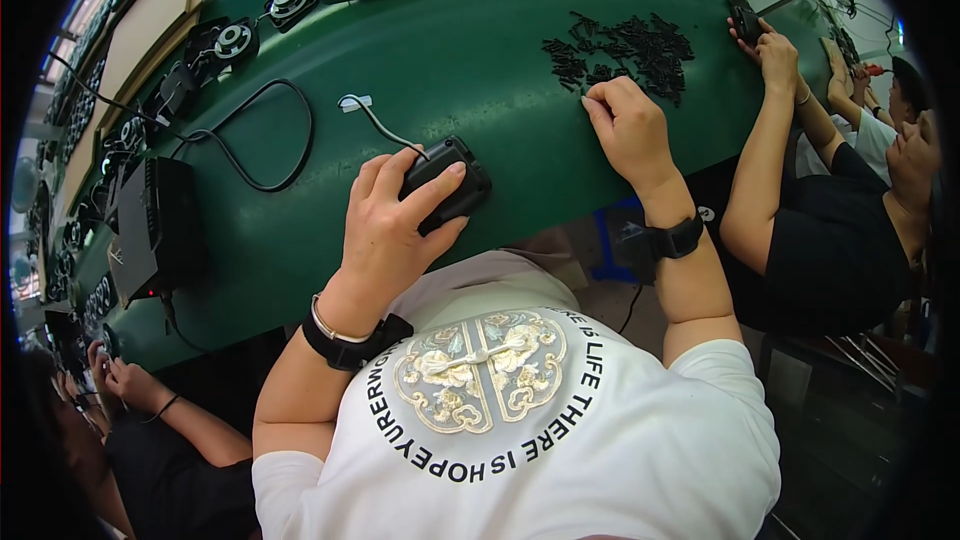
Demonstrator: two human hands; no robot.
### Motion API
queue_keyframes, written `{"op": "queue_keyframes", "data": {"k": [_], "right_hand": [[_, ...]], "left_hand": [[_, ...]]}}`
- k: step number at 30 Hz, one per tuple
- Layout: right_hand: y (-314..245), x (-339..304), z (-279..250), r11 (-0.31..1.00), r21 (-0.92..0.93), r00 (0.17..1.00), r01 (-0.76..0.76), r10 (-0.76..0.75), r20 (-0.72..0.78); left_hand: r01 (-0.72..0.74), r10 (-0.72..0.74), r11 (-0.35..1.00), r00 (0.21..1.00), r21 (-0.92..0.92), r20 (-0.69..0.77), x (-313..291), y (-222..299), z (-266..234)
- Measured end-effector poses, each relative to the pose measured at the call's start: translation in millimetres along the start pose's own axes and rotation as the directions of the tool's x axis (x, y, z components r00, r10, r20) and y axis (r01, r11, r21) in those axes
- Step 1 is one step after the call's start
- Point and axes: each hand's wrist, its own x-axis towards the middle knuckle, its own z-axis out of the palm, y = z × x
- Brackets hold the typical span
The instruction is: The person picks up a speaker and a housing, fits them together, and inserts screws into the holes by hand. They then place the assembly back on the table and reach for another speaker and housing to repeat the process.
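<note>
My left hand (385, 220) is wrapped round a small black plastic housing (466, 180) with rounded corners, near the front edge of the green table. From its upper end a grey cable (378, 124) curves away to a white tag lying on the tabletop. To the right, my right hand (632, 130) is closed, thumb and forefinger pressed together at the near edge of a loose pile of small, thin black pieces (645, 52). Whatever is between those fingertips, if anything, is too small to make out.
A black box (155, 225) with a cord stands at left, near a looped black cable (308, 130). Opened speaker units (290, 2) line the far edge. At right, a co-worker's hands (775, 55) hold a black housing; another person's hand (135, 385) is at lower left.
</note>
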Motion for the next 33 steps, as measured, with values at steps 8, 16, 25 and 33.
{"op": "queue_keyframes", "data": {"k": [8,16,25,33], "right_hand": [[-37.0,1.6,-18.8,0.733,0.553,0.881,-0.396,0.133,0.454],[-91.6,14.6,-9.8,0.740,0.498,0.676,-0.453,-0.079,0.732],[-97.7,17.0,-2.2,0.802,0.466,0.699,-0.375,-0.086,0.710],[-102.0,14.3,4.0,0.873,0.446,0.783,-0.199,-0.132,0.608]], "left_hand": [[-0.019,0.019,1.000,1.000,0.006,-0.022,-3.7,-4.0,-0.8],[-0.030,0.030,1.000,0.999,-0.001,-0.027,-2.8,-5.0,1.3],[-0.035,0.034,0.999,0.999,-0.017,-0.029,-3.2,-3.7,0.7],[-0.041,0.040,0.999,0.999,0.000,-0.027,-2.5,-4.0,1.9]]}}
